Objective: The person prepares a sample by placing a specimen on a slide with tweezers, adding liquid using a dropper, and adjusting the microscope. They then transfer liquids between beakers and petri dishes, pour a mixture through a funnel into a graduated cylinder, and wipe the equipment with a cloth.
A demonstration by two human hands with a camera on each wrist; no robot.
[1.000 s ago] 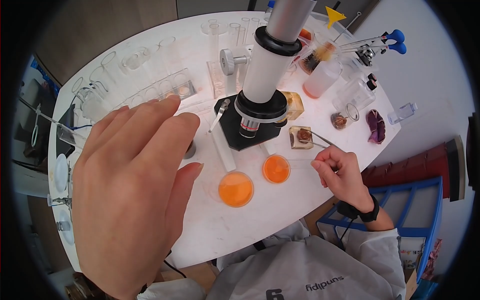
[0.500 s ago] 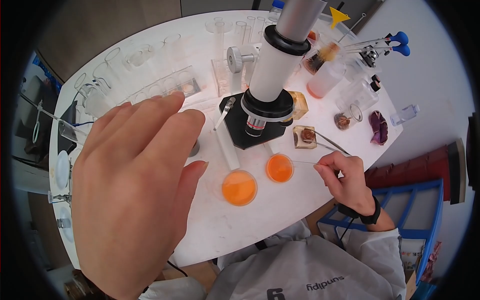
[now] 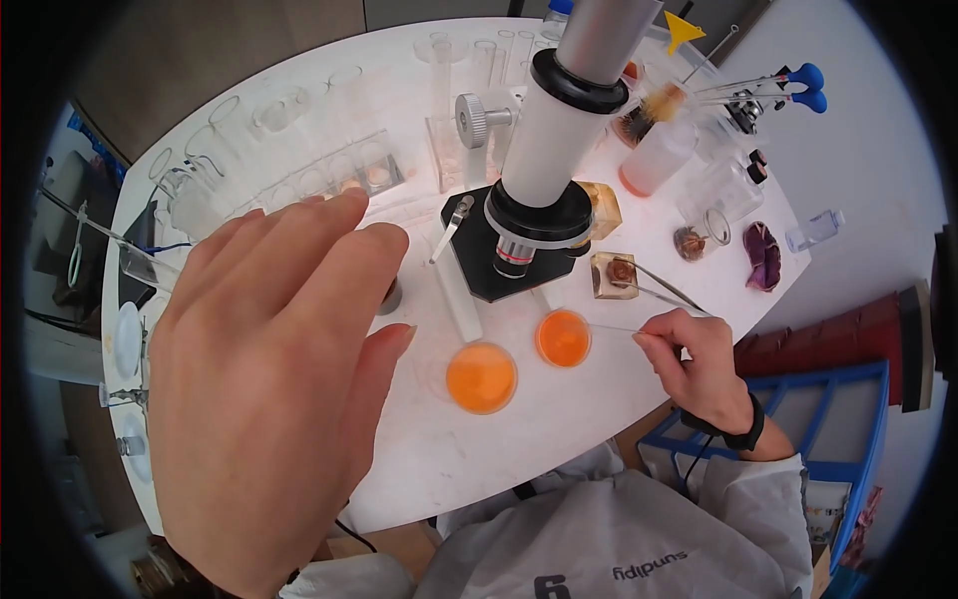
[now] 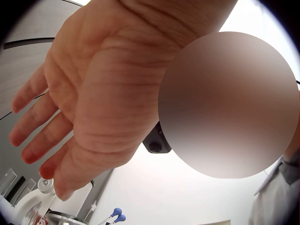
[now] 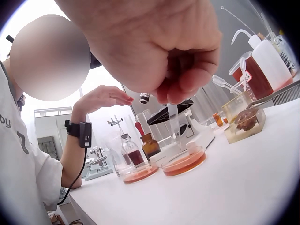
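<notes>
In the head view my left hand [image 3: 264, 369] is raised over the table's left side, fingers gently bent and holding nothing. The left wrist view shows its palm [image 4: 117, 93]. My right hand [image 3: 699, 364] pinches a thin clear stick [image 5: 173, 122] between thumb and fingers. The stick points toward the smaller dish of orange contents [image 3: 563, 339]; in the right wrist view its lower end overlaps that dish. A larger orange dish [image 3: 481, 377] lies just left of it. The stick's upper end is hidden in my fingers.
A microscope [image 3: 544, 150] stands behind the dishes. Tweezers [image 3: 664, 287] lean on a clear block [image 3: 614, 276] with a brown piece in it. Glassware stands at the left back; a wash bottle [image 3: 659, 160], a small jar [image 3: 699, 240] and a purple piece [image 3: 762, 257] are at the right.
My right hand has shifted slightly right, away from the smaller dish, still pinching the clear stick. The stick looks thinner now. The head view has shifted a little; my left hand has stayed raised.
</notes>
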